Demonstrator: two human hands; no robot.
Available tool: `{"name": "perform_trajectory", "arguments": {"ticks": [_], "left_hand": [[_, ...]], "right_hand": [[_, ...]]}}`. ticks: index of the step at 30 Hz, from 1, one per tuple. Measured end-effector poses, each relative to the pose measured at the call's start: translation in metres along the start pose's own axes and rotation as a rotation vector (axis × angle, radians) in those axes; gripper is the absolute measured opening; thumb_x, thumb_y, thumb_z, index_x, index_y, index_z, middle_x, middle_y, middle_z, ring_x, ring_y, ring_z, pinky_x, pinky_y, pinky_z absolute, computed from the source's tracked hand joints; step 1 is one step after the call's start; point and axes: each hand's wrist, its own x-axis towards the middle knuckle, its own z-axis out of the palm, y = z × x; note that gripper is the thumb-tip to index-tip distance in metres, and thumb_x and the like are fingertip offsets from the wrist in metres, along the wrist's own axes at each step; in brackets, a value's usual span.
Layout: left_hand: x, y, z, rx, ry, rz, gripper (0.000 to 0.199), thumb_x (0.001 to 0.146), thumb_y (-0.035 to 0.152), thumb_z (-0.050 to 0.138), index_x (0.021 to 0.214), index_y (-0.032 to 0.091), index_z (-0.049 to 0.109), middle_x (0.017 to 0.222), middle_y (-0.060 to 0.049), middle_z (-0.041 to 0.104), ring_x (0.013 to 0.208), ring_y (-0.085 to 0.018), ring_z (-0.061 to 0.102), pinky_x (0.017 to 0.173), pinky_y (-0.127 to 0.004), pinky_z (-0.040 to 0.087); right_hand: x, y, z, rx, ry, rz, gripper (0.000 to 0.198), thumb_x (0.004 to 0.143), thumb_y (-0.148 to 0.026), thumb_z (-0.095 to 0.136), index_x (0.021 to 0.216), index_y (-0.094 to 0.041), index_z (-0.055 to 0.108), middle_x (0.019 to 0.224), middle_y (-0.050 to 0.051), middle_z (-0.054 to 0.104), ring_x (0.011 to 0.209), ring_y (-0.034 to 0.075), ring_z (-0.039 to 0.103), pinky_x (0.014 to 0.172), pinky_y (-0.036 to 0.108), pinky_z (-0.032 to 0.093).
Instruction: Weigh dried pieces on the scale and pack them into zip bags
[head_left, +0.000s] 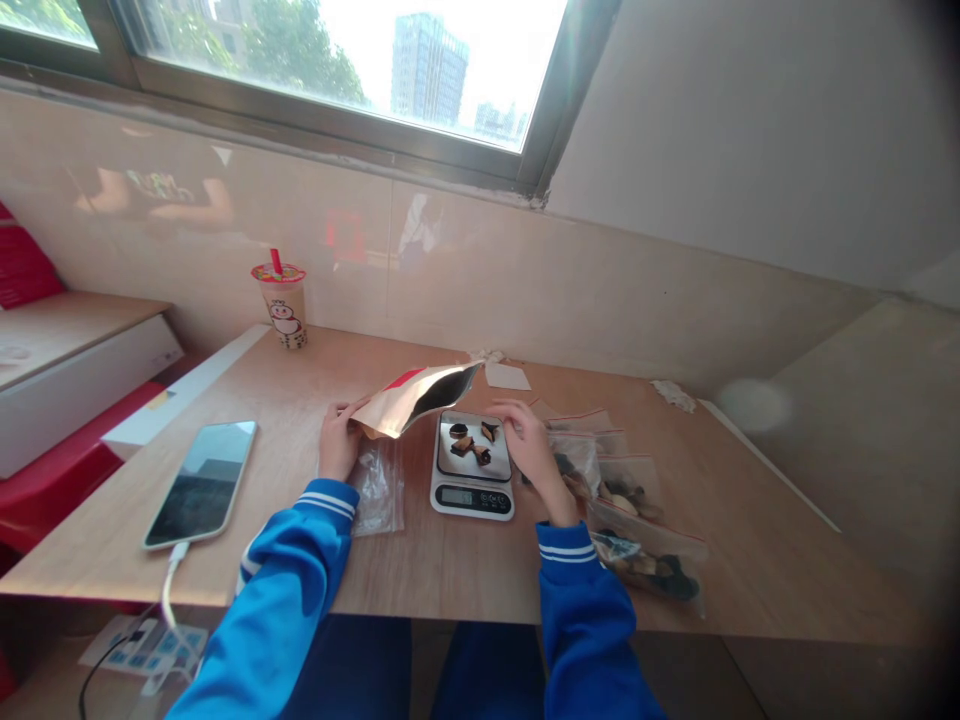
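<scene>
My left hand grips the bottom end of a kraft-paper pouch. The pouch lies tilted, its dark open mouth facing right, above the back left of a white digital kitchen scale. Several dark-and-tan dried pieces, resembling dried wood ear, rest on the scale's plate. At the plate's right edge, my right hand has its fingers stretched toward the scale, with nothing visible in them. Under and beside my left wrist lies a clear zip bag, seemingly without contents. The display's digits are too small to read.
Several filled zip bags of similar pieces lie right of the scale. A phone with a charging cable is at left. A drink cup stands by the wall. White paper lies behind the scale, and a crumpled tissue farther right.
</scene>
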Motion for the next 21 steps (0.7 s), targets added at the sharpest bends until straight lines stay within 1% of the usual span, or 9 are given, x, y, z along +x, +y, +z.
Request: {"name": "perform_trajectory", "arguments": {"ticks": [2,5,7,9,12,14,17,19,21], "left_hand": [[0.000,0.004,-0.001,-0.088,0.014,-0.035,0.044,0.070,0.012,0.050,0.108,0.021,0.070,0.104,-0.007,0.054,0.093,-0.022,0.057,0.092,-0.039,0.048],[0.000,0.013,-0.005,-0.174,0.039,-0.083,0.036,0.073,0.018,0.053,0.102,0.021,0.072,0.103,-0.007,0.056,0.092,-0.022,0.059,0.092,-0.039,0.048],[0.000,0.017,-0.007,-0.205,0.041,-0.097,0.032,0.074,0.021,0.053,0.099,0.020,0.073,0.101,-0.007,0.057,0.092,-0.023,0.059,0.093,-0.040,0.048],[-0.001,0.021,-0.008,-0.225,0.034,-0.098,0.030,0.075,0.022,0.055,0.099,0.021,0.073,0.100,-0.007,0.058,0.093,-0.023,0.059,0.094,-0.040,0.047],[-0.003,0.023,-0.009,-0.248,0.077,-0.088,0.031,0.077,0.021,0.056,0.103,0.022,0.072,0.107,-0.008,0.055,0.098,-0.023,0.058,0.097,-0.041,0.046],[-0.003,0.025,-0.010,-0.248,0.170,-0.078,0.032,0.079,0.020,0.056,0.108,0.023,0.071,0.111,-0.008,0.051,0.103,-0.024,0.056,0.100,-0.041,0.043],[-0.004,0.029,-0.013,-0.215,0.307,-0.029,0.034,0.081,0.020,0.059,0.113,0.025,0.068,0.113,-0.007,0.048,0.110,-0.023,0.052,0.105,-0.040,0.039],[-0.004,0.032,-0.015,-0.196,0.355,0.015,0.035,0.080,0.020,0.062,0.114,0.026,0.067,0.113,-0.007,0.047,0.111,-0.023,0.051,0.106,-0.039,0.038],[-0.004,0.033,-0.017,-0.194,0.382,0.047,0.035,0.081,0.019,0.062,0.115,0.026,0.067,0.113,-0.006,0.047,0.111,-0.022,0.051,0.106,-0.039,0.038]], "right_hand": [[0.003,-0.022,-0.003,0.085,0.017,-0.068,0.028,0.088,-0.012,0.041,0.089,-0.020,0.067,0.100,0.005,0.064,0.100,0.017,0.060,0.090,0.032,0.047],[0.007,-0.053,-0.004,0.061,-0.115,-0.163,0.030,0.091,-0.012,0.039,0.093,-0.021,0.067,0.092,0.003,0.061,0.089,0.016,0.059,0.083,0.029,0.048],[0.010,-0.070,-0.001,-0.080,-0.154,-0.242,0.033,0.092,-0.010,0.037,0.103,-0.021,0.066,0.094,0.005,0.058,0.090,0.017,0.057,0.084,0.031,0.048],[0.009,-0.084,0.002,-0.278,-0.127,-0.315,0.034,0.091,-0.009,0.037,0.109,-0.019,0.065,0.096,0.008,0.056,0.094,0.020,0.054,0.087,0.036,0.047],[0.003,-0.102,0.007,-0.545,-0.127,-0.402,0.029,0.089,-0.007,0.042,0.098,-0.016,0.067,0.095,0.010,0.056,0.093,0.024,0.052,0.087,0.039,0.048],[-0.004,-0.112,0.010,-0.646,-0.163,-0.453,0.027,0.088,-0.006,0.042,0.090,-0.015,0.067,0.092,0.011,0.058,0.089,0.023,0.053,0.081,0.037,0.049],[-0.013,-0.120,0.014,-0.713,-0.125,-0.451,0.029,0.089,-0.003,0.040,0.093,-0.014,0.066,0.090,0.010,0.062,0.083,0.022,0.057,0.075,0.034,0.051],[-0.016,-0.120,0.017,-0.697,-0.096,-0.410,0.030,0.088,-0.001,0.041,0.094,-0.015,0.067,0.092,0.011,0.065,0.087,0.022,0.059,0.078,0.034,0.052],[-0.015,-0.115,0.021,-0.592,-0.159,-0.363,0.028,0.086,0.000,0.045,0.089,-0.015,0.069,0.095,0.011,0.068,0.093,0.023,0.062,0.082,0.034,0.053]]}}
